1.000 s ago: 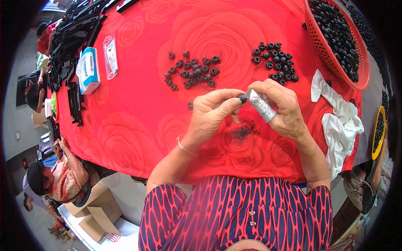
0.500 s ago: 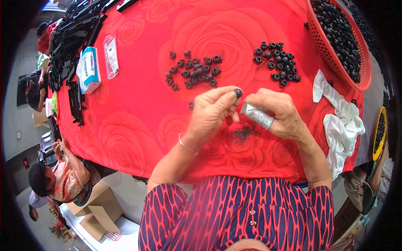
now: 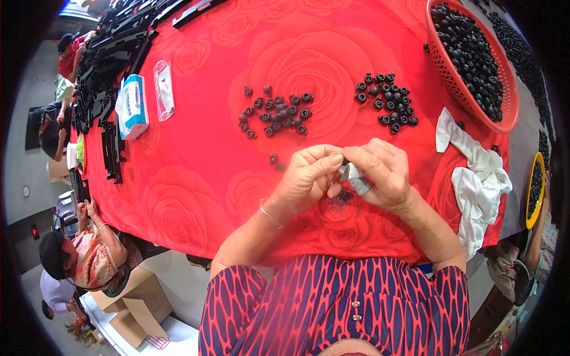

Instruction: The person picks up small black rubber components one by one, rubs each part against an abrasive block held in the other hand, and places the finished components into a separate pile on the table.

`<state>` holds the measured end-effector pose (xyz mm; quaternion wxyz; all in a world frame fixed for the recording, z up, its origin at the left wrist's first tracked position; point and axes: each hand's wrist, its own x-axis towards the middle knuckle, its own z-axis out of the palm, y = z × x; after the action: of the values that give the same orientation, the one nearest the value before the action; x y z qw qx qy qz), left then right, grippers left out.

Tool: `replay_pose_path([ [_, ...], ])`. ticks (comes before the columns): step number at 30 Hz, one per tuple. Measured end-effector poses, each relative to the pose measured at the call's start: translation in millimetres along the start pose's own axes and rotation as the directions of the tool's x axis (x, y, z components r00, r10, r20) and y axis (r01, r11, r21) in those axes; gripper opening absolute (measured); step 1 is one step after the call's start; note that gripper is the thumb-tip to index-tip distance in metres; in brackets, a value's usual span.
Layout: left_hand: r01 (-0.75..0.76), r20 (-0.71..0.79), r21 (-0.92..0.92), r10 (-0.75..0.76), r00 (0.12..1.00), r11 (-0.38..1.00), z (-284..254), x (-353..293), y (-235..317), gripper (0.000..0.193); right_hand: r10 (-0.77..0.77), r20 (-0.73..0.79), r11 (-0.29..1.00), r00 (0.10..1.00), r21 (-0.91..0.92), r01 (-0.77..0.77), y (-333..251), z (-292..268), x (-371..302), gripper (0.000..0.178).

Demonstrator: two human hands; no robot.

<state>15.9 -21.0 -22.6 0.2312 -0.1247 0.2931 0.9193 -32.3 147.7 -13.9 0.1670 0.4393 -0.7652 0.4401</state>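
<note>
My left hand (image 3: 310, 177) pinches a small black round plastic part (image 3: 345, 161) between thumb and fingertips; fingers mostly cover it. Closed around a short flat blade with a silver-wrapped grip (image 3: 360, 185), my right hand (image 3: 385, 175) meets the left at the part. The blade's edge is close against the part, but exact contact is hidden. Below the hands, fine black shavings (image 3: 340, 199) lie scattered on the red cloth. Beyond them are two groups of similar black parts, a left group (image 3: 282, 113) and a right group (image 3: 389, 101). Two loose parts (image 3: 274, 158) sit near my left hand.
A red basket (image 3: 436, 65) heaped with black parts stands at far right, near white cloth gloves (image 3: 475, 196). At left are a tissue box (image 3: 132, 107), a clear plastic case (image 3: 164, 89) and stacked black strips (image 3: 113, 65). A yellow-rimmed tray (image 3: 541, 163) and other people flank the table.
My hands have come together; the right hand has moved left, bringing the blade to the black part in my left hand. The view has shifted slightly.
</note>
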Motion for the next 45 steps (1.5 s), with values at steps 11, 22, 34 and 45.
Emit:
replay_pose_path([
  [11, -0.123, -0.002, 0.119, 0.124, 0.992, 0.985, 0, -1, 3, 0.012, -0.057, -0.115, 0.997, 0.992, -0.058, 0.050, 1, 4, -7, 0.035],
  [22, -0.266, 0.056, 0.959, 0.857, 0.511, 0.096, -18, 8, 30, 0.011, 0.262, 0.046, 0.720, 0.964, -0.675, -0.164, 30, -25, 5, 0.015],
  [34, -0.366, 0.016, 0.720, 0.513, 0.858, 0.589, 12, -6, 18, 0.013, -0.074, -0.039, 0.991, 0.996, -0.116, 0.070, 12, -8, 4, 0.025],
  [45, -0.026, 0.091, 0.111, 0.015, 0.996, 0.993, -6, 0, 14, 0.021, 0.065, 0.036, 0.977, 0.997, 0.202, -0.071, 4, -6, 3, 0.039],
])
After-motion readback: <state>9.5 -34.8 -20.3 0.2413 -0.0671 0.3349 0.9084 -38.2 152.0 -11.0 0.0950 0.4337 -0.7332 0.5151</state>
